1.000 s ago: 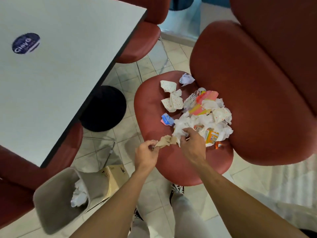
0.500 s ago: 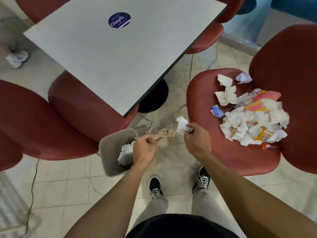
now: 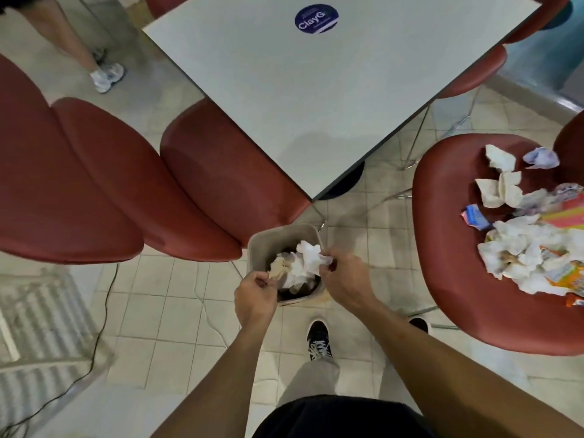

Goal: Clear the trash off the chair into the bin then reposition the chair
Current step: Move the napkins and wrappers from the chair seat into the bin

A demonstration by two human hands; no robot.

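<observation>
A beige bin (image 3: 267,240) stands on the tiled floor below the table corner, with white tissue inside. Over its mouth my left hand (image 3: 254,297) pinches a crumpled brown paper scrap (image 3: 278,268). My right hand (image 3: 343,284) pinches a white tissue wad (image 3: 311,256) above the bin. At the right stands the red chair (image 3: 448,248), its seat covered with a heap of trash (image 3: 531,229): white tissues, napkins, a blue wrapper, orange and pink packets.
A grey table (image 3: 316,90) with a round blue sticker fills the upper middle. More red chairs (image 3: 196,172) stand at the left and behind the table. A black cable (image 3: 94,339) runs over the floor at left. Another person's leg and shoe (image 3: 106,75) are at top left.
I have turned from the chair to the bin. Both hands carried the brown scrap and the white tissue from the seat's edge to above the bin's mouth.
</observation>
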